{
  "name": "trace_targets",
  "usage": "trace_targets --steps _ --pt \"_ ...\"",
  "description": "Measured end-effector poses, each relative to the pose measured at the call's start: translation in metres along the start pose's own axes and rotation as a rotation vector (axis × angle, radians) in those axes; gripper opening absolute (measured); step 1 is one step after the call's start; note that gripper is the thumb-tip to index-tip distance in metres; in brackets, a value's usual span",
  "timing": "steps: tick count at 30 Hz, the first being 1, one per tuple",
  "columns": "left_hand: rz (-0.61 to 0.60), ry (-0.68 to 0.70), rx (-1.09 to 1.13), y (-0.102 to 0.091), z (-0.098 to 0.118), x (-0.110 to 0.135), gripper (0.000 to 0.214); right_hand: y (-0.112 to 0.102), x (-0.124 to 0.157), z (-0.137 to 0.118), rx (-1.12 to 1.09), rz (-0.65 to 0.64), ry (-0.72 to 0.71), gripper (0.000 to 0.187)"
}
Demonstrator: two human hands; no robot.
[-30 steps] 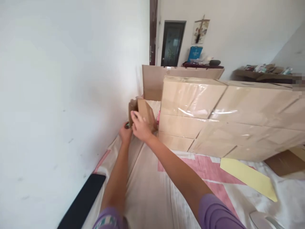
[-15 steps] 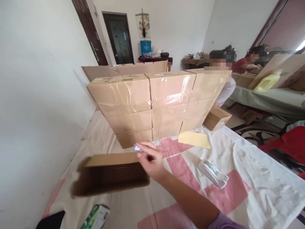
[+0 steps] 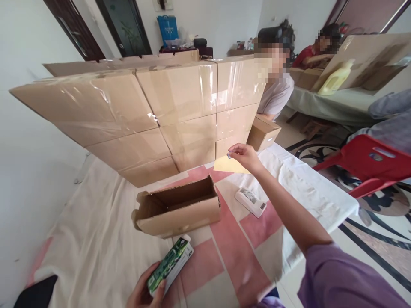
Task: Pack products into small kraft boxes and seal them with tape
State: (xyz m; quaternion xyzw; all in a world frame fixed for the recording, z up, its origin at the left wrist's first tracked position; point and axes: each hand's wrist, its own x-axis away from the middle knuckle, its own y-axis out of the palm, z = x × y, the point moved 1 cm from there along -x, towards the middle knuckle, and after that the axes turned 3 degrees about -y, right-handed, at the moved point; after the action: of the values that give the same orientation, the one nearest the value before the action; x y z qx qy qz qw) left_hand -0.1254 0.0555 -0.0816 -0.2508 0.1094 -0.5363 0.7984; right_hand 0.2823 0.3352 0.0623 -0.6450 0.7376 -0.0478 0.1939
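green-white carton [image 3: 172, 262] | slanted, in left hand [image 3: 146, 287] | small bluish piece [image 3: 229, 155] | pinched, right hand [image 3: 246, 157]

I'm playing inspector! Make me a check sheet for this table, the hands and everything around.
Surface: creased, pink-and-white cloth.
Work things: open cardboard box, green-and-white carton.
Clutter: white dispenser, yellow sheet, dark flat object at the wall side.
Grips: left grip holds the carton; right grip pinches a small pale thing, too small to name.
Cables: nothing seen clearly.
Surroundings: taped cardboard wall, person behind its right end, red chair to the right.
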Motion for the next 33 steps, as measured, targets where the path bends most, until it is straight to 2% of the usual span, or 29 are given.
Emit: trace_targets --steps 2,5,7,10,16,23,25,29,31,33 --pt "0.024 0.02 0.039 0.002 -0.002 -0.001 0.029 -0.013 -0.021 0.038 0.09 -0.027 0.109 0.005" --pt "0.049 0.049 0.099 -0.001 -0.007 -0.002 0.042 -0.016 -0.037 0.084 0.178 -0.067 0.187 0.012" --pt "0.053 0.055 0.114 -0.004 -0.009 -0.001 0.047 -0.013 -0.04 0.104 0.231 -0.081 0.205 0.013" --pt "0.069 0.05 0.099 -0.003 -0.01 0.0 0.048 -0.009 -0.043 0.12 0.299 -0.099 0.207 0.021" --pt "0.096 0.091 0.081 0.001 -0.012 0.002 0.048 -0.008 -0.049 0.125 0.425 -0.087 0.213 0.012" --pt "0.069 0.182 0.072 0.001 -0.019 0.002 0.043 -0.009 -0.046 0.124 0.526 -0.044 0.268 0.011" --pt "0.057 0.205 0.059 0.002 -0.02 0.002 0.042 -0.008 -0.043 0.124 0.575 0.007 0.257 0.014" --pt "0.083 0.257 0.061 0.005 -0.017 0.001 0.041 -0.008 -0.033 0.12 0.616 0.128 0.216 0.039" --pt "0.093 0.281 0.059 0.006 -0.016 0.002 0.041 -0.011 -0.03 0.113 0.594 0.18 0.21 0.035" --pt "0.094 0.296 0.052 0.008 -0.015 0.002 0.041 -0.016 -0.025 0.1 0.552 0.24 0.173 0.021"
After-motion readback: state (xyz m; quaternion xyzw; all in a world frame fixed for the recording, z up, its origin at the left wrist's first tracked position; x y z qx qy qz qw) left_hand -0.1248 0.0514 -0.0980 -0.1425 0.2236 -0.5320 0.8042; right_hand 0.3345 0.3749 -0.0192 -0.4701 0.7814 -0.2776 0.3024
